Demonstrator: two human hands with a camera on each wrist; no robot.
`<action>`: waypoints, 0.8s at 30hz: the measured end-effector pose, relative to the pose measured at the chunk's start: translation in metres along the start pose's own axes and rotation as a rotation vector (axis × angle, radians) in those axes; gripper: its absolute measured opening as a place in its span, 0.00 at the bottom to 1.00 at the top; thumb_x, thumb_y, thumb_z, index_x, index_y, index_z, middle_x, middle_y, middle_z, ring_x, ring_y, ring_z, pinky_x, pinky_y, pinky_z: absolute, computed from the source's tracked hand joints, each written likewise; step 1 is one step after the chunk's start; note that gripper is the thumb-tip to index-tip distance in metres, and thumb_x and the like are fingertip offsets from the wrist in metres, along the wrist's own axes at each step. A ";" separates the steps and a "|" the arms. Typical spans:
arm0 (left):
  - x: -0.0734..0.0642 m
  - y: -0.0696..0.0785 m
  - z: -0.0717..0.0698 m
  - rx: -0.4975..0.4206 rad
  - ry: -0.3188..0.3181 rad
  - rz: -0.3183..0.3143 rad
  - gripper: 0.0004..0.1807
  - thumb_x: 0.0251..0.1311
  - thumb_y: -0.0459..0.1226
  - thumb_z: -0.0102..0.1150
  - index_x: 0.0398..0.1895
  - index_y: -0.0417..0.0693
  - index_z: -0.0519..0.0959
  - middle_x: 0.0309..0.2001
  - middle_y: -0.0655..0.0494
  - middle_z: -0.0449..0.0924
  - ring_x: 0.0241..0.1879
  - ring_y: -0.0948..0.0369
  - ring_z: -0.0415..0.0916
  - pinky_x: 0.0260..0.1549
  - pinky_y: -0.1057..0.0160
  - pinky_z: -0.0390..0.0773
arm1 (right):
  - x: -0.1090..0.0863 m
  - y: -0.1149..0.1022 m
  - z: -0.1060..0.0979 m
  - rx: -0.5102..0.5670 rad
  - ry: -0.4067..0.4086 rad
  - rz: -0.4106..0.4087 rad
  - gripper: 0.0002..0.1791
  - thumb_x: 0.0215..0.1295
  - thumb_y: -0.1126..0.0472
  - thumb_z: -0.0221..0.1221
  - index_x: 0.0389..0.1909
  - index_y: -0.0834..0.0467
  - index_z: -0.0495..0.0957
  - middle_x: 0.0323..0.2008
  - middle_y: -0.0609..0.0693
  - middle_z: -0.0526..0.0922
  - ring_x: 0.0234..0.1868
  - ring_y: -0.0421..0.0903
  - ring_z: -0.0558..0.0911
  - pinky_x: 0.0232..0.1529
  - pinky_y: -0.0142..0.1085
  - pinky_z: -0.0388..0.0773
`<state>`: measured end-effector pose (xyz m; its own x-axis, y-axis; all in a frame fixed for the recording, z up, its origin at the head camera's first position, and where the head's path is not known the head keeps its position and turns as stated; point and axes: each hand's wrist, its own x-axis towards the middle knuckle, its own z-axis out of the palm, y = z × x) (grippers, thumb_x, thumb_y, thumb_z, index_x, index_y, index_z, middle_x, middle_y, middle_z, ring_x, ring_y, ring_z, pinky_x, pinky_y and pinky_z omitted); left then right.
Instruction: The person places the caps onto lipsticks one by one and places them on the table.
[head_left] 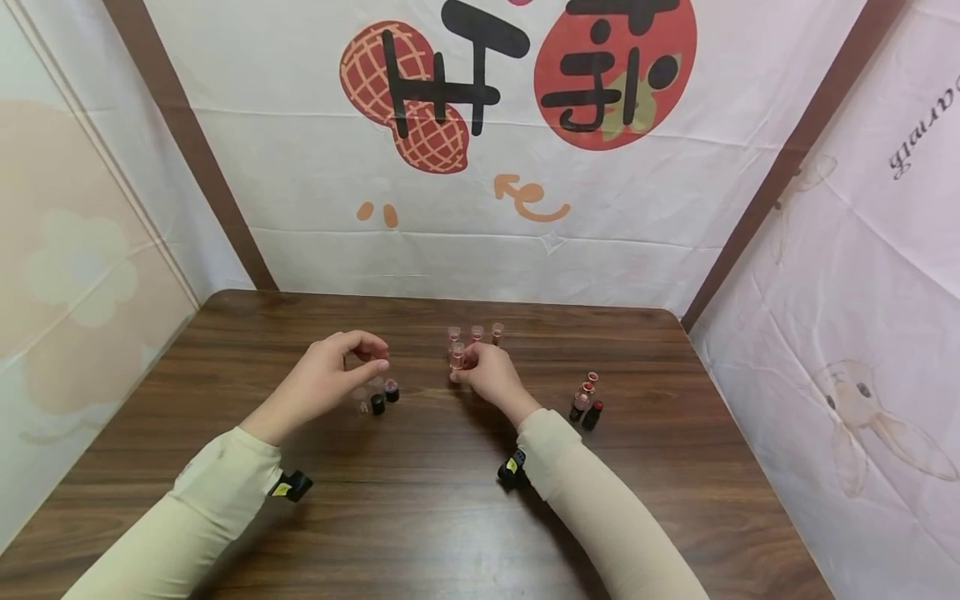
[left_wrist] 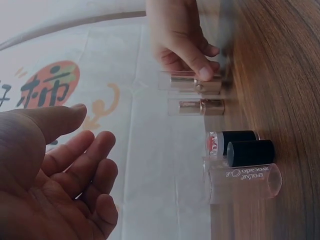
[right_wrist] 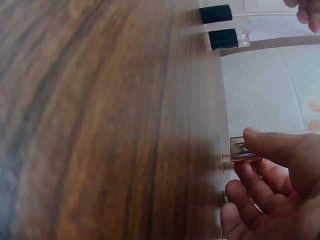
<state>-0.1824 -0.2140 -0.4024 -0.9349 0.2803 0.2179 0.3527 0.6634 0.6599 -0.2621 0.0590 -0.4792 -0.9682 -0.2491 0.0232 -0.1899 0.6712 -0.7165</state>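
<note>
My right hand [head_left: 491, 375] pinches a clear-capped lipstick [head_left: 457, 357] between thumb and fingers, upright over the table. In the right wrist view the thumb lies against its shiny gold base [right_wrist: 240, 148]. Just behind it stand more clear-capped lipsticks [head_left: 477, 334] in a small group. Holding nothing, my left hand [head_left: 330, 371] hovers with loosely bent fingers and the thumb apart. Close below it are a black-based lipstick [left_wrist: 237, 137] with a see-through top, a black cylinder [left_wrist: 251, 153] and a clear, lettered tube [left_wrist: 245, 181].
On the right of the brown wooden table [head_left: 420, 517] stands another cluster of lipsticks, including a black one with a red top [head_left: 592, 415] and a clear-topped one [head_left: 579, 407]. A printed white cloth [head_left: 480, 258] hangs behind the table; further cloths flank both sides.
</note>
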 end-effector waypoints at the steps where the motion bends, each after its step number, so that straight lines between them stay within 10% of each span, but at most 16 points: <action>1: 0.000 0.000 0.000 -0.003 -0.002 -0.004 0.15 0.70 0.49 0.64 0.52 0.52 0.82 0.45 0.59 0.84 0.43 0.60 0.79 0.44 0.53 0.77 | 0.000 0.000 0.001 -0.009 -0.003 0.001 0.09 0.61 0.54 0.73 0.37 0.51 0.84 0.35 0.43 0.86 0.36 0.41 0.81 0.41 0.39 0.78; 9: -0.004 -0.003 0.000 -0.020 -0.020 -0.039 0.15 0.69 0.50 0.64 0.51 0.55 0.81 0.44 0.58 0.84 0.36 0.60 0.80 0.33 0.61 0.78 | 0.006 0.001 0.008 -0.082 -0.004 -0.009 0.09 0.60 0.54 0.74 0.36 0.50 0.84 0.33 0.41 0.86 0.36 0.40 0.81 0.43 0.39 0.78; 24: -0.006 -0.010 0.003 0.000 -0.035 -0.040 0.12 0.69 0.46 0.66 0.51 0.55 0.81 0.44 0.60 0.84 0.42 0.60 0.79 0.41 0.58 0.77 | 0.002 0.000 0.007 -0.113 -0.027 -0.026 0.14 0.59 0.55 0.75 0.43 0.53 0.85 0.38 0.44 0.88 0.42 0.42 0.85 0.49 0.41 0.81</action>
<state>-0.1805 -0.2202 -0.4123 -0.9463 0.2776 0.1659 0.3150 0.6749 0.6673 -0.2633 0.0542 -0.4840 -0.9582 -0.2854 0.0209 -0.2338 0.7385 -0.6324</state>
